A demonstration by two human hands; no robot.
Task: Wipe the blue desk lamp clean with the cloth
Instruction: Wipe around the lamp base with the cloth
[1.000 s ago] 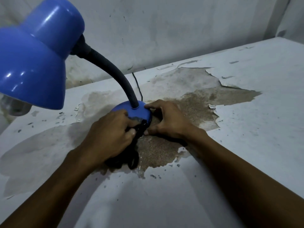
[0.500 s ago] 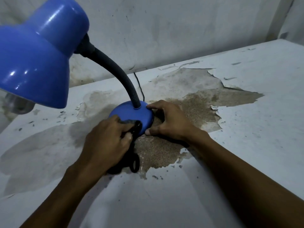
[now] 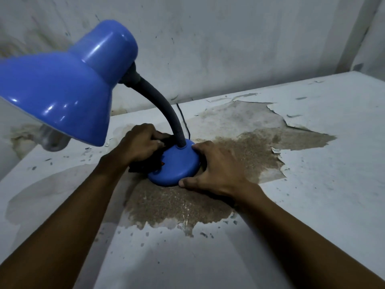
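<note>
While our right hand (image 3: 216, 170) braces the blue desk lamp (image 3: 175, 163) by its base rim, fingers curled around it, our left hand (image 3: 141, 144), clutching the dark cloth (image 3: 145, 163), has slid from the near edge up beside the neck (image 3: 164, 113). So the base's far side gets wiped now. Underneath, a peeling white table (image 3: 312, 163); behind, a stained wall (image 3: 229, 38).

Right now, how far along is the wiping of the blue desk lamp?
Done: can't tell; no part looks visibly cleaner. In hand: left hand presses the dark cloth against the round blue base beside the grey flexible neck; right hand steadies the base. Left: probably neck and glossy blue shade.
</note>
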